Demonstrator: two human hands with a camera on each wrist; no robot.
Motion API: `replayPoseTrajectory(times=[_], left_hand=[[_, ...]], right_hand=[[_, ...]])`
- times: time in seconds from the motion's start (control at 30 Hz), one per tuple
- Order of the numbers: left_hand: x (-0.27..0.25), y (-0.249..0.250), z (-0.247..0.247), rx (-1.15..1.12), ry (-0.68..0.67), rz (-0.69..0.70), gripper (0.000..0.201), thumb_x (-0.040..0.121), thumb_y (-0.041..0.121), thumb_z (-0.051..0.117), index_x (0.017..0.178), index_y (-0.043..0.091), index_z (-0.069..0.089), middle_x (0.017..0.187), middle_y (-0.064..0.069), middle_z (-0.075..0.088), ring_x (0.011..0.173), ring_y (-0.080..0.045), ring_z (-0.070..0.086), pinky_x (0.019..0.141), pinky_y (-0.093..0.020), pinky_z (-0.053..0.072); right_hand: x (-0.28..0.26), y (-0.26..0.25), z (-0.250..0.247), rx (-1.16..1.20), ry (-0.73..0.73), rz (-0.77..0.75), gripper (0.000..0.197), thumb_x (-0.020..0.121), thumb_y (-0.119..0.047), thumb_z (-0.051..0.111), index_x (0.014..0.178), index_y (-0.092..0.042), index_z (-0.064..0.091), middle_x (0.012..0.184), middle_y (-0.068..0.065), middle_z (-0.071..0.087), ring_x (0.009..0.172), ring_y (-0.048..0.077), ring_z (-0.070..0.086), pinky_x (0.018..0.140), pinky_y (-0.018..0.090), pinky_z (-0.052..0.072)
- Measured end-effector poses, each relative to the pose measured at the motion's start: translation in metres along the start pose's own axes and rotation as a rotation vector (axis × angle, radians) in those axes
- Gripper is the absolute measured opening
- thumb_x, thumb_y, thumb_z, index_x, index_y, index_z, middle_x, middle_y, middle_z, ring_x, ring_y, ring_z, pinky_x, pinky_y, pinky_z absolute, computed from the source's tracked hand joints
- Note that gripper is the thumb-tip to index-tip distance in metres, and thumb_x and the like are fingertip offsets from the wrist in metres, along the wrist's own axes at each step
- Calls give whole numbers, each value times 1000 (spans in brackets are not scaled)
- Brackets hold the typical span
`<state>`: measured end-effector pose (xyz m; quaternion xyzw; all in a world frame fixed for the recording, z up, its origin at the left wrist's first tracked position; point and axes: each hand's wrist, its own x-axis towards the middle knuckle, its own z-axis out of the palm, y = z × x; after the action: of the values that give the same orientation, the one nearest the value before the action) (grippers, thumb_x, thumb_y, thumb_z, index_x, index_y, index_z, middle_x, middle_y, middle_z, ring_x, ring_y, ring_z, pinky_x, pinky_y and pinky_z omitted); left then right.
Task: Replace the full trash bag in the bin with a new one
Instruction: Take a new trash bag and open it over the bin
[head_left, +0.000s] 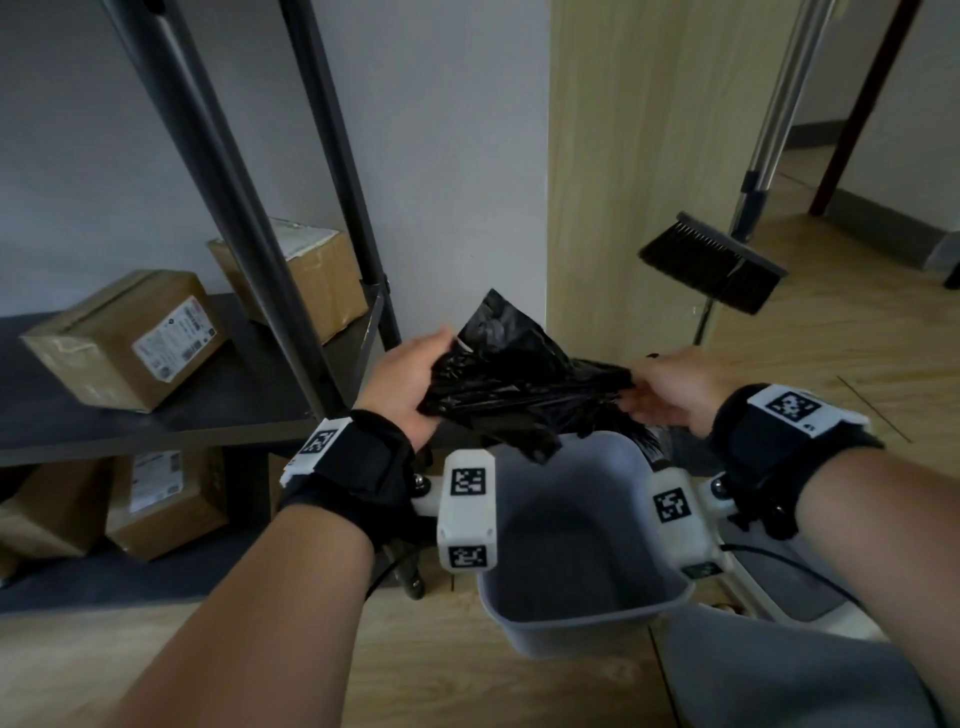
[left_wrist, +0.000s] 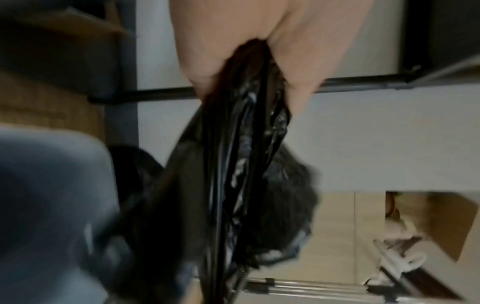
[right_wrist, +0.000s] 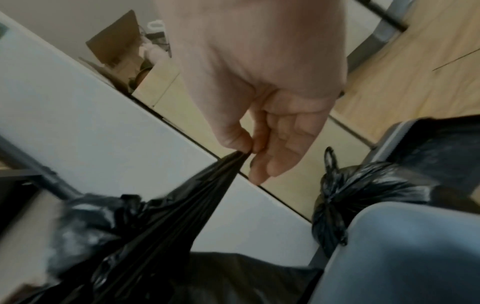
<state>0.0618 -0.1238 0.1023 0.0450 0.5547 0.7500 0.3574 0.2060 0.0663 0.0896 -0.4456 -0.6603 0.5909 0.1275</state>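
The two forearms with their strapped-on wrist cameras fill the bottom of the head view, and just past them stands the grey bin (head_left: 582, 540), open-topped and bare inside: no liner in it and nothing visible on its floor. Above its far rim the new trash bag (head_left: 511, 384) hangs in the air, stretched between the hands, still mostly folded and pleated, with one crumpled corner sticking up toward the wall. The left hand (head_left: 402, 384) grips a thick bunch of the folded film, thumb on one side and fingers on the other, as the left wrist view shows; the right hand (right_wrist: 259, 115) pinches only a thin gathered edge between thumb and forefinger, the other fingers loosely curled beside it. The bag looks very light, limp and glossy, so it will likely slide between fingertips and cling to itself; a firmer hold on the open mouth's two layers, not the pleated middle, seems the way to shake it open. The right wrist view shows the full trash bag (right_wrist: 363, 191), knotted at the top and bulging, sitting on the floor just beside the bin, so the old one is already out. Behind it, another container with a dark liner (right_wrist: 441, 148) is partly in view. Cardboard boxes (head_left: 130, 338) sit on the dark shelf to the left, and a broom (head_left: 711, 260) leans against the wall on the right.
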Motion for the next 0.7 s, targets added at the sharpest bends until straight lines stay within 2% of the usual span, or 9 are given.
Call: replayPoseTrajectory(times=[0.07, 0.17, 0.23, 0.3, 0.4, 0.47, 0.53, 0.6, 0.7], left_hand=[[-6, -4, 4, 268, -56, 64, 24, 80, 5, 69, 103, 9, 61, 95, -14, 68, 84, -25, 68, 75, -35, 59], [-10, -13, 14, 453, -60, 85, 40, 72, -18, 60, 101, 10, 60, 90, -14, 64, 84, -28, 64, 75, -35, 54], [-8, -16, 17, 534, -32, 118, 35, 76, -17, 53, 97, 10, 61, 84, -12, 63, 79, -26, 62, 71, -31, 52], [-6, -17, 22, 634, -13, 170, 26, 81, -11, 53, 94, 9, 62, 81, -11, 63, 74, -23, 61, 70, -30, 52], [-9, -17, 28, 629, -45, 200, 16, 82, -3, 62, 91, 10, 59, 80, -11, 64, 70, -22, 62, 71, -33, 53], [-13, -16, 29, 626, -46, 237, 20, 79, 0, 68, 91, 11, 58, 79, -8, 64, 67, -20, 62, 66, -29, 52], [-12, -14, 25, 678, -65, 271, 29, 73, -5, 72, 86, 15, 56, 74, -6, 61, 63, -18, 60, 62, -27, 50], [-10, -13, 18, 823, -64, 292, 35, 66, -10, 73, 80, 18, 57, 67, -3, 58, 59, -18, 56, 62, -26, 47], [-3, -13, 6, 1045, 90, 332, 29, 68, -2, 72, 69, 23, 57, 68, 3, 55, 69, -20, 57, 69, -29, 49]], right_hand=[[4, 1, -7, -212, 26, -37, 18, 91, -14, 56, 92, 3, 63, 78, 13, 67, 62, 22, 66, 70, 39, 59], [-9, -10, -4, -606, -19, -315, 40, 83, -25, 67, 119, -13, 56, 117, 4, 61, 102, 21, 58, 84, 31, 45], [-25, -23, 5, -544, -192, -510, 74, 78, -21, 72, 143, -26, 35, 145, -2, 39, 131, 15, 39, 98, 26, 34], [-40, -35, 19, -486, -361, -668, 97, 74, -21, 77, 149, -37, 18, 154, -9, 25, 139, 8, 27, 108, 26, 28], [-45, -37, 37, -703, -403, -819, 99, 73, -22, 78, 147, -43, 17, 133, -7, 49, 110, 10, 55, 94, 29, 47], [-42, -32, 42, -846, -286, -843, 72, 79, -13, 67, 140, -37, 37, 104, -7, 61, 90, 14, 61, 82, 33, 53], [-39, -29, 42, -935, -207, -839, 35, 81, -10, 58, 112, -25, 62, 87, -4, 61, 87, 20, 62, 76, 34, 51], [-37, -32, 40, -884, -138, -810, 10, 82, -12, 57, 75, -17, 62, 71, -2, 56, 76, 21, 59, 63, 29, 46], [-33, -39, 32, -727, -64, -676, 33, 84, -9, 53, 52, -15, 48, 51, -5, 45, 52, 12, 46, 47, 22, 31]])
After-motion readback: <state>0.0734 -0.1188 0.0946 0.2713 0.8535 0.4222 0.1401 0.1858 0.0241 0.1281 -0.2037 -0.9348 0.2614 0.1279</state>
